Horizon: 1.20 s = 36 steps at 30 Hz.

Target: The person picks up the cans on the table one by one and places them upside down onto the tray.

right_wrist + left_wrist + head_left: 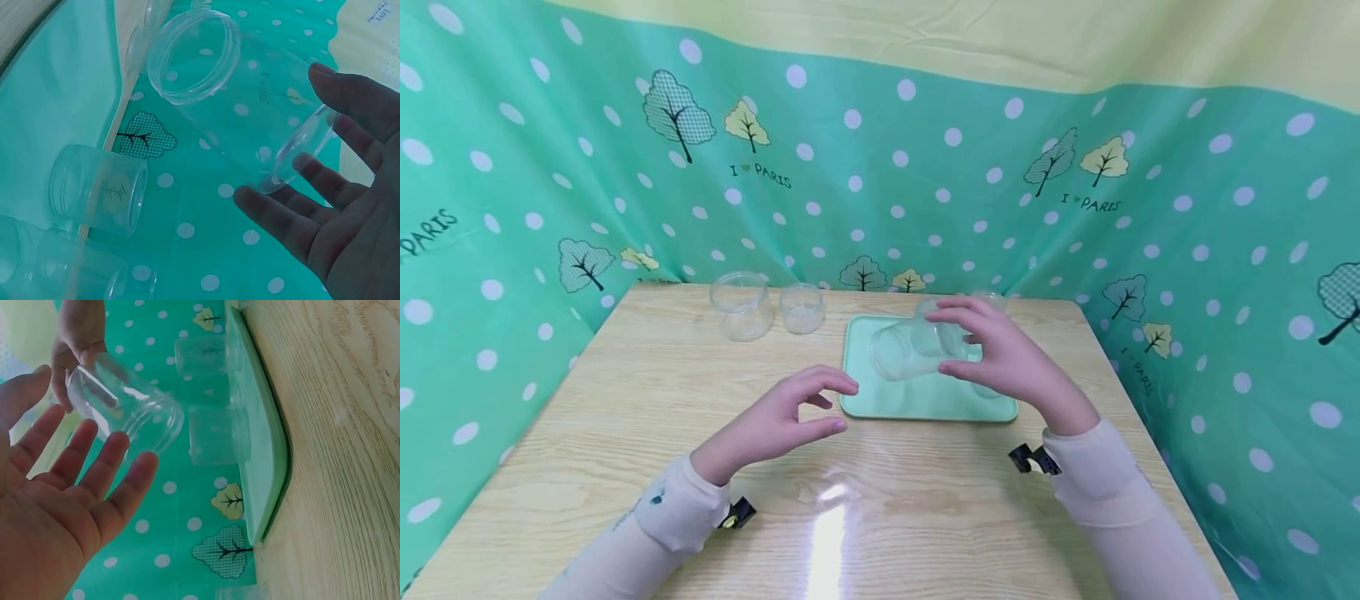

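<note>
My right hand (pixel 1000 350) grips a clear plastic jar (pixel 898 352) by its base end, fingers and thumb spread around it. The jar is tilted over the light green tray (pixel 917 407), its threaded mouth turned to the left, and nothing is seen inside. In the right wrist view the fingertips (pixel 250 199) touch the jar's bottom rim. My left hand (pixel 782 421) hovers at the tray's left edge, with loosely bent fingers and nothing held. In the left wrist view its fingers (pixel 134 481) are close to the jar; whether they touch cannot be told.
Smaller clear jars, including one (pixel 215 436) and another (pixel 100 187), stand on the tray, partly hidden in the head view. A wide clear jar (pixel 741 310) and a small one (pixel 802 310) stand at the table's back left. A green dotted curtain (pixel 850 208) surrounds the wooden table (pixel 647 400).
</note>
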Motion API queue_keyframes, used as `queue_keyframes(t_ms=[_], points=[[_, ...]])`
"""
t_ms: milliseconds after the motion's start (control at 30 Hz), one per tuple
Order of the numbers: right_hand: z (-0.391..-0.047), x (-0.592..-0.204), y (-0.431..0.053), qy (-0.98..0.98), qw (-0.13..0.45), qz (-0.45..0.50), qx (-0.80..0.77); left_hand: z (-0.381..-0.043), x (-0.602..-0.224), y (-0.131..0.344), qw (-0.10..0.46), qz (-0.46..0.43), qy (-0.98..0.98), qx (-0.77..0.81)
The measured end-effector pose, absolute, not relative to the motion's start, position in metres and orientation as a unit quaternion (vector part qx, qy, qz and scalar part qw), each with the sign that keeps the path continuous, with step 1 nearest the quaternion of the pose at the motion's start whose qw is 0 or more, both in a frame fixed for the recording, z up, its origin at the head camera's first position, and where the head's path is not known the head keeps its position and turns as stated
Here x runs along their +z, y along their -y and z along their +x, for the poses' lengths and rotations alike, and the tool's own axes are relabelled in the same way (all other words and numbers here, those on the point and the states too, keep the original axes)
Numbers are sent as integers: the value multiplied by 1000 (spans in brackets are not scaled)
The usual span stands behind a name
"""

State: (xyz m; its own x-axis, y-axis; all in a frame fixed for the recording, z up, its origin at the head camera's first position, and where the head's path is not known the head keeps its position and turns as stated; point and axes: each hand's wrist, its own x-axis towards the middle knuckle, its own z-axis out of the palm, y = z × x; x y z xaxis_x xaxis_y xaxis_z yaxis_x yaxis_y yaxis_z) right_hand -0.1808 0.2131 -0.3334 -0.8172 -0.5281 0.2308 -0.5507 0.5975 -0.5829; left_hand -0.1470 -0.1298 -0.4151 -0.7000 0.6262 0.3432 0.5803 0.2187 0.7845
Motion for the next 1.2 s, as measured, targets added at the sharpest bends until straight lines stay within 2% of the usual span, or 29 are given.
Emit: queue_keyframes(t_ms=[1200], points=[[-212, -311, -185, 947, -102, 270, 141, -142, -417, 128, 125, 449, -795, 389]])
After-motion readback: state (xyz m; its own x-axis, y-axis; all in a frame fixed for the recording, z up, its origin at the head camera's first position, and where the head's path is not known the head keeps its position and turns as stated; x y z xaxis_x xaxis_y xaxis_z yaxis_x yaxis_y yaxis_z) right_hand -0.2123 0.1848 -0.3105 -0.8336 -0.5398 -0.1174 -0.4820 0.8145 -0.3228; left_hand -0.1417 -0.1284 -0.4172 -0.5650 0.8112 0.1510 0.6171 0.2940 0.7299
